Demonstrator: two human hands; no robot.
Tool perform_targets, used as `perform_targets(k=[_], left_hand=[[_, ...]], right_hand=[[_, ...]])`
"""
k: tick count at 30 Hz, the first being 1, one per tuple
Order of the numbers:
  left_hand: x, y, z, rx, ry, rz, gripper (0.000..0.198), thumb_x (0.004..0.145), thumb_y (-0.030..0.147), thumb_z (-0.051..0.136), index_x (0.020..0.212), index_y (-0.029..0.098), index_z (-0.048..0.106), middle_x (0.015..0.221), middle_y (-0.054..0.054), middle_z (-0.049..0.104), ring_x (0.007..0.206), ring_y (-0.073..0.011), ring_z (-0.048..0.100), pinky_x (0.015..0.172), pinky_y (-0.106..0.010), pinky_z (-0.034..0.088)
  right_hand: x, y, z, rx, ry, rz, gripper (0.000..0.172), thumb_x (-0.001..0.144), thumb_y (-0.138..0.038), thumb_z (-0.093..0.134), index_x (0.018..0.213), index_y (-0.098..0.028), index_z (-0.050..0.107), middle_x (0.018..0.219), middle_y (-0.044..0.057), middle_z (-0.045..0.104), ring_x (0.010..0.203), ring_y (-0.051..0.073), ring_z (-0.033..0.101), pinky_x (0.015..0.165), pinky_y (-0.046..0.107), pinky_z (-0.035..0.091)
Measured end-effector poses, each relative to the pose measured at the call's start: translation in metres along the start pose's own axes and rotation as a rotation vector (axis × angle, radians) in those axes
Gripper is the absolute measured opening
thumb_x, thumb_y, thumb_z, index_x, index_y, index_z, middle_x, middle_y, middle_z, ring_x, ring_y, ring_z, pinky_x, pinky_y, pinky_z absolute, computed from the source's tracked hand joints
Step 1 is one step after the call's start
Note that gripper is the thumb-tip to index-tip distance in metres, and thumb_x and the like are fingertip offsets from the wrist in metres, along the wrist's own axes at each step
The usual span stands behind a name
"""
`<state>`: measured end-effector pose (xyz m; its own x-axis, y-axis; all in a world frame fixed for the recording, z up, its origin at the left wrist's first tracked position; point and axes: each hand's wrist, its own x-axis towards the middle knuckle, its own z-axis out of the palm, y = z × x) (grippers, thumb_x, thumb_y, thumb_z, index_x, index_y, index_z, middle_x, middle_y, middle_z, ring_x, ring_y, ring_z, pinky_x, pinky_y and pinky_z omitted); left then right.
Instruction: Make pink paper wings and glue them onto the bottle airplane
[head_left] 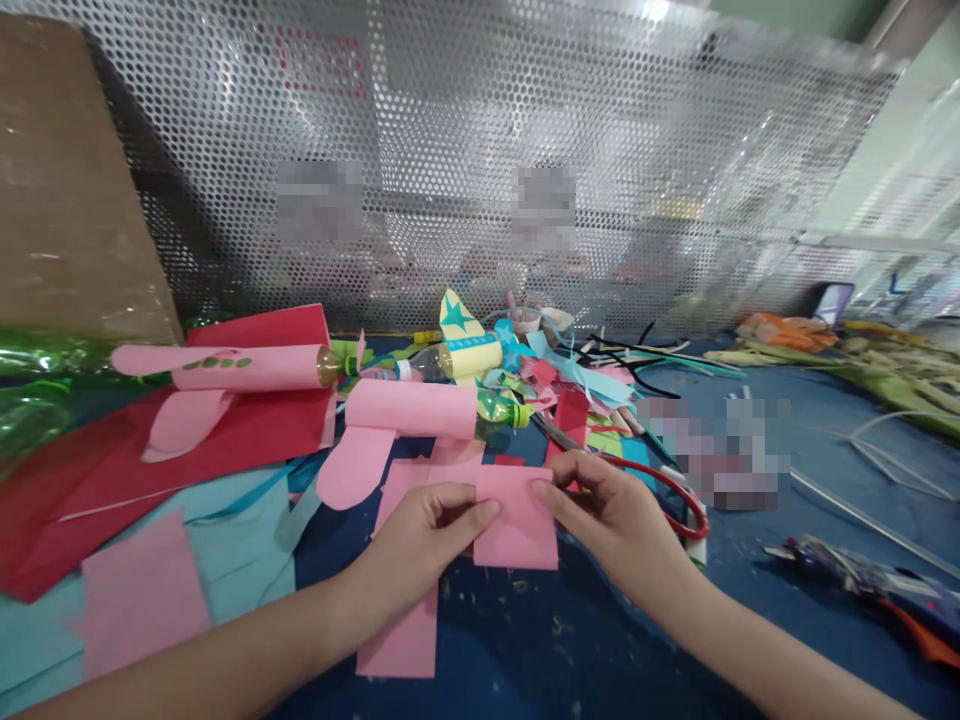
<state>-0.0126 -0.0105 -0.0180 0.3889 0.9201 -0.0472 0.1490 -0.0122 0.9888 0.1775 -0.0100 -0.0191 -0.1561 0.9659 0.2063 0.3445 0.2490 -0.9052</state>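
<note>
Between the left hand (439,522) and the right hand (611,510), a small pink paper piece (517,525) is held up above the dark blue table (517,650), the left hand pinching its left edge and the right its upper right corner, each with thumb against fingers. Under the left hand lies a longer pink strip (401,640). Just beyond the hands rests a pink-wrapped bottle (412,408) with a green cap and a rounded paper wing; farther off to its left is a second pink bottle (251,368) bearing green leaf shapes, near red paper (105,520). Red-handled scissors (694,515) lie behind the right hand, close to paper scraps (574,375). Light blue paper (244,535) spreads left of the left hand.
</note>
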Motion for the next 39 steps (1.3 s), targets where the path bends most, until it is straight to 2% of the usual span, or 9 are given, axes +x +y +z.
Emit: perform_targets(k=[8, 12, 15, 17, 19, 25, 29, 34, 39], left_hand=[[0.000, 0.000, -0.001, 0.011, -0.002, -0.010, 0.044, 0.079, 0.050, 0.055, 0.053, 0.021, 0.035, 0.056, 0.007, 0.024, 0.053, -0.0103, 0.024, 0.052, -0.025, 0.024], [0.000, -0.002, -0.002, -0.048, -0.023, -0.013, 0.041, 0.079, 0.051, 0.058, 0.057, 0.019, 0.046, 0.056, 0.006, 0.037, 0.055, -0.0108, 0.036, 0.055, -0.025, 0.032], [-0.001, -0.005, -0.002, -0.150, -0.076, -0.040, 0.033, 0.077, 0.049, 0.065, 0.081, 0.017, 0.061, 0.074, 0.000, 0.059, 0.069, -0.0148, 0.054, 0.065, -0.027, 0.043], [-0.001, -0.008, -0.002, -0.202, -0.117, -0.077, 0.042, 0.073, 0.047, 0.071, 0.099, 0.016, 0.061, 0.086, -0.004, 0.066, 0.078, -0.0183, 0.061, 0.070, -0.030, 0.047], [-0.002, -0.010, -0.001, -0.201, -0.128, -0.102, 0.047, 0.073, 0.045, 0.073, 0.107, 0.015, 0.060, 0.090, -0.007, 0.069, 0.079, -0.0197, 0.064, 0.071, -0.031, 0.050], [-0.001, -0.013, -0.001, -0.214, -0.114, -0.093, 0.045, 0.077, 0.040, 0.070, 0.111, 0.013, 0.060, 0.103, -0.011, 0.070, 0.084, -0.0207, 0.068, 0.073, -0.032, 0.053], [-0.001, -0.012, -0.001, -0.209, -0.109, -0.109, 0.046, 0.074, 0.037, 0.073, 0.112, 0.015, 0.060, 0.105, -0.011, 0.071, 0.087, -0.0224, 0.068, 0.078, -0.035, 0.053], [0.000, -0.017, -0.001, -0.242, -0.104, -0.088, 0.054, 0.069, 0.033, 0.078, 0.117, 0.017, 0.057, 0.114, -0.012, 0.068, 0.101, -0.0262, 0.065, 0.087, -0.038, 0.050], [-0.001, -0.020, -0.002, -0.231, -0.111, -0.111, 0.054, 0.070, 0.035, 0.078, 0.115, 0.017, 0.057, 0.106, -0.012, 0.071, 0.093, -0.0250, 0.068, 0.085, -0.038, 0.051]], right_hand=[[0.000, 0.000, 0.001, -0.001, -0.011, 0.002, 0.020, 0.084, -0.037, 0.057, 0.074, -0.020, 0.055, 0.071, 0.000, 0.055, 0.065, 0.014, 0.053, 0.055, 0.023, 0.045], [0.000, -0.002, 0.000, -0.011, -0.013, 0.001, 0.021, 0.085, -0.039, 0.054, 0.075, -0.020, 0.054, 0.070, 0.000, 0.054, 0.063, 0.014, 0.052, 0.054, 0.024, 0.044], [0.000, -0.003, -0.001, 0.009, -0.009, 0.005, 0.021, 0.086, -0.039, 0.053, 0.075, -0.021, 0.053, 0.069, -0.001, 0.053, 0.060, 0.014, 0.051, 0.051, 0.023, 0.042], [-0.001, -0.002, -0.001, 0.033, -0.008, 0.006, 0.021, 0.086, -0.039, 0.053, 0.076, -0.021, 0.053, 0.069, -0.001, 0.053, 0.060, 0.014, 0.051, 0.051, 0.023, 0.041], [-0.001, -0.001, -0.001, 0.057, -0.010, 0.005, 0.021, 0.087, -0.039, 0.053, 0.078, -0.021, 0.054, 0.070, 0.000, 0.054, 0.062, 0.014, 0.052, 0.052, 0.023, 0.043], [-0.001, 0.000, 0.001, 0.103, -0.031, 0.017, 0.021, 0.087, -0.041, 0.055, 0.089, -0.021, 0.055, 0.081, 0.003, 0.060, 0.071, 0.016, 0.058, 0.059, 0.025, 0.048], [-0.001, -0.002, 0.001, 0.099, -0.067, 0.011, 0.025, 0.085, -0.044, 0.057, 0.095, -0.021, 0.055, 0.083, 0.003, 0.060, 0.070, 0.016, 0.059, 0.056, 0.024, 0.048], [-0.001, 0.000, 0.002, 0.050, -0.036, -0.005, 0.023, 0.087, -0.043, 0.053, 0.085, -0.020, 0.054, 0.077, 0.001, 0.058, 0.065, 0.014, 0.055, 0.054, 0.022, 0.046], [0.000, 0.004, 0.002, 0.052, 0.024, -0.011, 0.023, 0.089, -0.041, 0.052, 0.079, -0.021, 0.050, 0.070, -0.002, 0.049, 0.060, 0.012, 0.047, 0.052, 0.021, 0.041]])
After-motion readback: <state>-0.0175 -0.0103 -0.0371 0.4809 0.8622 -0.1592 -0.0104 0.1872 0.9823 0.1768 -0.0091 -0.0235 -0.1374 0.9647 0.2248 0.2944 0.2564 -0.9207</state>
